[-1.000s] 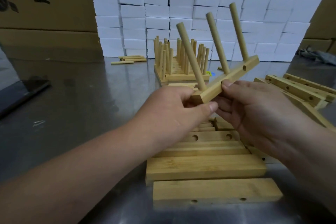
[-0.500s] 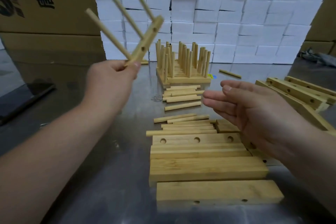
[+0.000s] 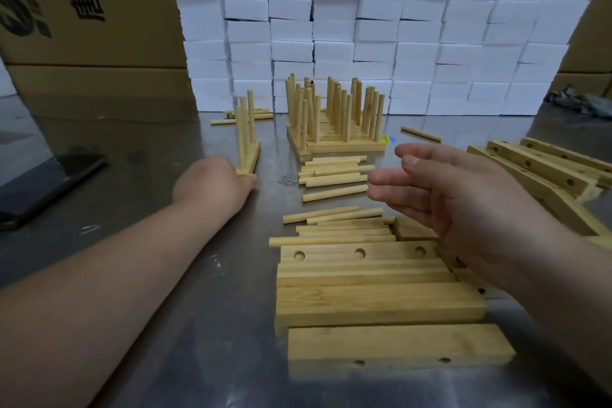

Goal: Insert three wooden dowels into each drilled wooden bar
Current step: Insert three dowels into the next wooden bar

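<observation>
The left hand pinches the near end of the three-dowel bar, which stands upright on the steel surface left of the finished cluster; best to let go only once it sits flat. The right hand hovers with fingers spread and empty above the loose dowels and a drilled bar. Stacked white boxes wall off the back, with cardboard cartons to the left.
</observation>
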A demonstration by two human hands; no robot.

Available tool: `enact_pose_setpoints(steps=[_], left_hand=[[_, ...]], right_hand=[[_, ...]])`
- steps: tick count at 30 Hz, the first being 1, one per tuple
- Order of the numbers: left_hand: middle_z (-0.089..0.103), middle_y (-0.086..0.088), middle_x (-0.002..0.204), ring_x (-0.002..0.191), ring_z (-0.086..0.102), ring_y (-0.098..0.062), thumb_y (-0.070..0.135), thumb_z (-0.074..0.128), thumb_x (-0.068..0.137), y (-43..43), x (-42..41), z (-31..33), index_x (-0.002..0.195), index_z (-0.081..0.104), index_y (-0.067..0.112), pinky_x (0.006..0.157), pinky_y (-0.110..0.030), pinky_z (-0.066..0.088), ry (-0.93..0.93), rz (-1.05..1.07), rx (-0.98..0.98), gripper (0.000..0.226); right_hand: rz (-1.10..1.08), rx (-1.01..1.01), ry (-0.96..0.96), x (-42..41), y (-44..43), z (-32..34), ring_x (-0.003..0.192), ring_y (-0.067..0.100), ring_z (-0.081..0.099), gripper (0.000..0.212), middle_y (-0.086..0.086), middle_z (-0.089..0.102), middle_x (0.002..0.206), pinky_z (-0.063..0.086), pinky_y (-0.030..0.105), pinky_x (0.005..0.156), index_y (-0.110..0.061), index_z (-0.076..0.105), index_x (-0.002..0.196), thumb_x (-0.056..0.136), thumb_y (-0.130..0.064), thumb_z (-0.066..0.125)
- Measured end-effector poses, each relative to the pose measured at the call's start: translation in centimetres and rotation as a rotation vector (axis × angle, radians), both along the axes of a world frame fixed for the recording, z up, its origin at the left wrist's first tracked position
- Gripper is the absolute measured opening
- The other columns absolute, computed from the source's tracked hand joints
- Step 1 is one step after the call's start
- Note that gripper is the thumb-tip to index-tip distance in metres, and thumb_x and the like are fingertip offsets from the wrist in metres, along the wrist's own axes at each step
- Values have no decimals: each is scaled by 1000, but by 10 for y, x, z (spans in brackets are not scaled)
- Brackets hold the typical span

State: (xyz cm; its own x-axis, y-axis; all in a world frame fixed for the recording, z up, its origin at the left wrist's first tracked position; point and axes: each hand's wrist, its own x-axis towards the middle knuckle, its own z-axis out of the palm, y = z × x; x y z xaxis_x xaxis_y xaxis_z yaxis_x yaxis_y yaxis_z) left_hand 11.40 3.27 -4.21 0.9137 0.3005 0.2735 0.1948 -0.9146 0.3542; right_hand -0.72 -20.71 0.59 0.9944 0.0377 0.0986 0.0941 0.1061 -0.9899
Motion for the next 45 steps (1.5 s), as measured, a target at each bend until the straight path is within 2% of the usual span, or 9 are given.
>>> enact_pose_setpoints(steps=[6, 11, 14, 18, 21, 31, 34, 40, 45], left_hand=[[52, -6, 71, 60, 46, -19, 52, 48, 88, -6, 15, -1, 69, 50, 13, 46, -28, 28, 91, -42, 131, 44], [52, -6, 71, 61, 48, -19, 52, 44, 89, -9, 29, -1, 70, 50, 14, 46, -28, 29, 104, -94, 150, 43], [52, -5, 71, 61, 48, -18, 52, 43, 87, -15, 38, -1, 69, 50, 16, 47, -27, 30, 108, -105, 158, 41], [57, -4, 73, 64, 52, -18, 52, 45, 83, -25, 50, 1, 74, 57, 16, 49, -27, 34, 108, -119, 131, 39], [65, -1, 79, 72, 57, -19, 55, 41, 80, -26, 58, 1, 77, 66, 19, 66, -30, 45, 128, -139, 139, 44], [57, -3, 74, 68, 48, -17, 56, 36, 82, -28, 66, -2, 76, 60, 18, 70, -36, 34, 95, -224, 292, 45], [56, -3, 74, 69, 49, -18, 56, 34, 84, -29, 66, -4, 78, 59, 18, 70, -35, 35, 77, -253, 321, 46], [56, -2, 73, 69, 48, -16, 61, 27, 85, -27, 67, -5, 78, 58, 21, 69, -35, 33, 62, -287, 359, 51], [54, 1, 72, 69, 48, -16, 67, 24, 83, -27, 65, -5, 86, 62, 27, 70, -34, 33, 70, -305, 363, 55]], right_hand=[[-17, -216, -95, -2, 3, -2, 77, 12, 71, 14, -3, 74, 81, 49, 27, 78, -22, 60, 99, 93, -15, 49], [-49, -629, -187, -2, 1, -5, 76, 5, 66, 11, -14, 70, 83, 50, 16, 67, -38, 59, 92, 88, -28, 56], [-22, -893, -209, -3, 0, -6, 80, 3, 61, 22, -17, 64, 90, 49, 19, 72, -50, 51, 85, 89, -29, 50], [59, -1064, -177, -2, 0, -6, 85, -5, 52, 32, -25, 57, 95, 42, 12, 72, -48, 53, 111, 89, -25, 49], [99, -1165, -169, -1, -1, -7, 85, -9, 47, 36, -31, 50, 91, 36, 9, 69, -45, 51, 120, 90, -28, 49], [133, -1307, -221, -3, 0, -9, 83, -5, 42, 34, -24, 52, 101, 32, 11, 67, -42, 52, 124, 90, -41, 50], [150, -1308, -229, -5, 2, -6, 79, -8, 41, 34, -28, 45, 91, 31, 7, 68, -42, 55, 120, 86, -48, 53], [269, -1257, -261, -13, 6, 4, 94, -6, 48, 51, -26, 51, 99, 45, 24, 85, -41, 65, 102, 61, -65, 46], [335, -1283, -250, -14, 7, 3, 89, -7, 49, 39, -25, 51, 93, 44, 19, 81, -40, 65, 105, 73, -59, 55]])
